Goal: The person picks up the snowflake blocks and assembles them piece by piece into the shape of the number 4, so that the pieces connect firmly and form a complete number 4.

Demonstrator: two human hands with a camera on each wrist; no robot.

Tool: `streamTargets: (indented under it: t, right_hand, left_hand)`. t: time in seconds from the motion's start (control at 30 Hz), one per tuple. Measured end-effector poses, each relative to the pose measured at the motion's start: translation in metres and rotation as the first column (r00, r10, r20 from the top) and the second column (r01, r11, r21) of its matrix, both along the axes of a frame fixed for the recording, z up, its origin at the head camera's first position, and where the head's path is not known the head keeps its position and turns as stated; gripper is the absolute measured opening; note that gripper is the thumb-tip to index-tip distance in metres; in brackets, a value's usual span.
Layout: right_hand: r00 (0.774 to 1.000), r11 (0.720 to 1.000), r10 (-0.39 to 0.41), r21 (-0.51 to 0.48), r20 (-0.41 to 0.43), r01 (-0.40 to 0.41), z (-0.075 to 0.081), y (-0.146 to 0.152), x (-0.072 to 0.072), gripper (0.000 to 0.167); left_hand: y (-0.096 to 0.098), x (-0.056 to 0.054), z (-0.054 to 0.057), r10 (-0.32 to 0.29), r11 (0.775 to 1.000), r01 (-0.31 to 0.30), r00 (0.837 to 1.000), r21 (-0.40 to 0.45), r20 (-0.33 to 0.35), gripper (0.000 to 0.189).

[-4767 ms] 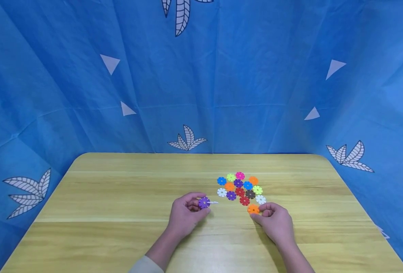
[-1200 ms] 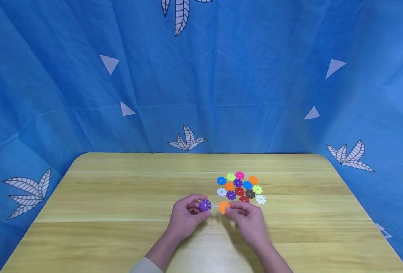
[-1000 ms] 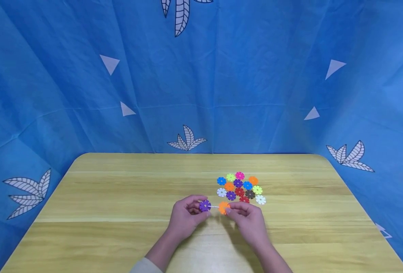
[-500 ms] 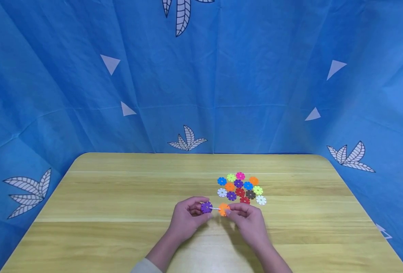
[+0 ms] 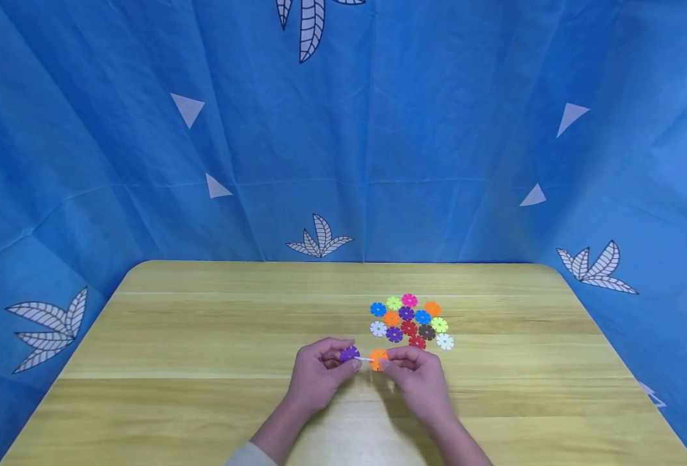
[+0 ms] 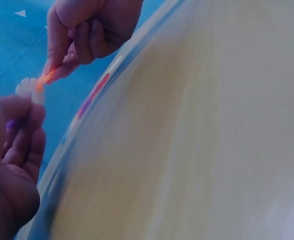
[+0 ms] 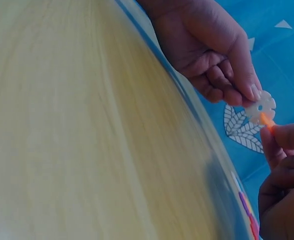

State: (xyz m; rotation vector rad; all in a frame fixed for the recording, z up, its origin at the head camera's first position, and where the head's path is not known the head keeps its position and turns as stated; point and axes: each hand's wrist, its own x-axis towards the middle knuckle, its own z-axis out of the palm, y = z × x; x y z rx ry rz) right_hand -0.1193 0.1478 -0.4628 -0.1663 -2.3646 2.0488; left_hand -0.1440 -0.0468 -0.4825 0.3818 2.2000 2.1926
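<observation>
My left hand point(image 5: 319, 374) pinches a white notched interlocking disc point(image 7: 262, 106) between thumb and finger. A purple disc point(image 5: 349, 353) is joined to it, and the white one shows nearly edge-on in the head view. My right hand point(image 5: 422, 382) pinches an orange notched disc point(image 5: 377, 360) between thumb and forefinger. In both wrist views the edge of the orange disc sits right at the rim of the white disc, the two planes crosswise. Fingers partly hide the purple disc in the left wrist view. The discs are held up above the table.
Several loose notched discs lie flat in a cluster just behind my right hand, among them a red disc point(image 5: 409, 328), a brown disc point(image 5: 427, 332) and a pink disc point(image 5: 409, 300). The wooden table point(image 5: 204, 336) ends at a blue patterned curtain point(image 5: 343, 129).
My right hand has carried the orange disc left from beside the cluster to the white disc. In the last half second both hands shifted slightly, and the discs have drawn a little closer.
</observation>
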Motion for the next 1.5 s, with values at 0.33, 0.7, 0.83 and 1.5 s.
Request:
streamTargets:
  t: [0.33, 0.7, 0.83, 1.5]
  right_hand:
    - [1.000, 1.000, -0.012, -0.010, 0.016, 0.013, -0.001, -0.007, -0.002, 0.010]
    - [0.998, 0.999, -0.036, -0.021, 0.046, 0.037, 0.000, -0.003, -0.004, 0.012]
    - [0.998, 0.999, -0.045, -0.024, 0.038, 0.046, 0.002, -0.002, -0.004, 0.012]
    - [1.000, 0.997, -0.015, -0.075, 0.003, 0.015, 0.006, -0.009, -0.009, 0.014]
  left_hand:
    - [-0.003, 0.000, 0.001, 0.058, 0.998, -0.056, 0.998, -0.034, 0.039, 0.036]
    - [0.000, 0.000, 0.007, 0.083, 0.996, -0.084, 0.994, 0.015, 0.072, 0.041]
    - [0.002, 0.001, 0.009, 0.076, 0.994, -0.088, 0.983, 0.065, 0.165, 0.037]
    - [0.013, 0.004, 0.009, -0.032, 0.994, -0.002, 0.951, 0.110, 0.308, 0.021]
